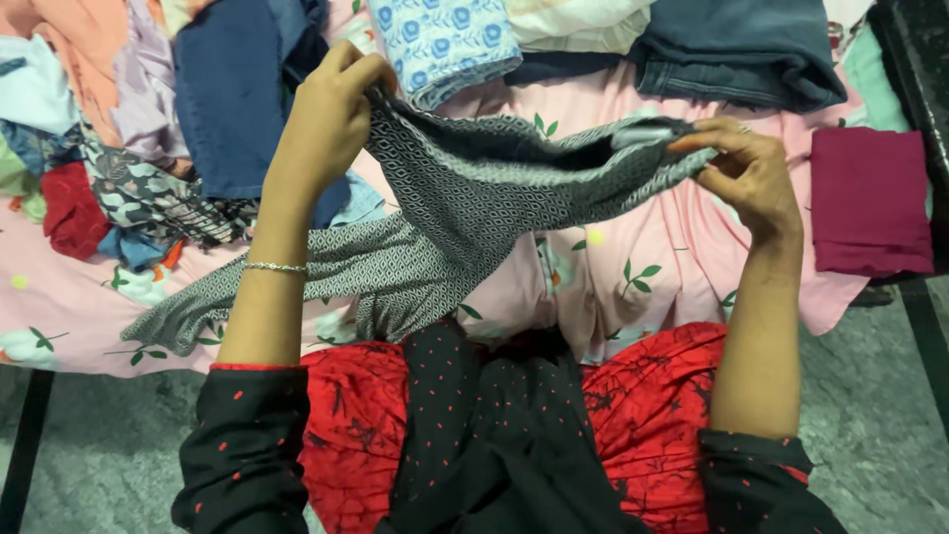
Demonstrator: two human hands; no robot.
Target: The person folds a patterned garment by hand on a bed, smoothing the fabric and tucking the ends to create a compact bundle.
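Hands first — left hand [331,109] and right hand [746,173] both pinched shut on the grey patterned garment [465,198], held stretched above the pink floral sheet [633,267]. Best kept taut, edges level, clear of the folded denim [736,49] beyond.

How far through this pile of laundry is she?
Done: folded pieces lie stacked, like the maroon cloth, jeans and blue floral cloth. In hand: left hand and right hand stretch a grey patterned garment. Left: the loose heap of clothes.
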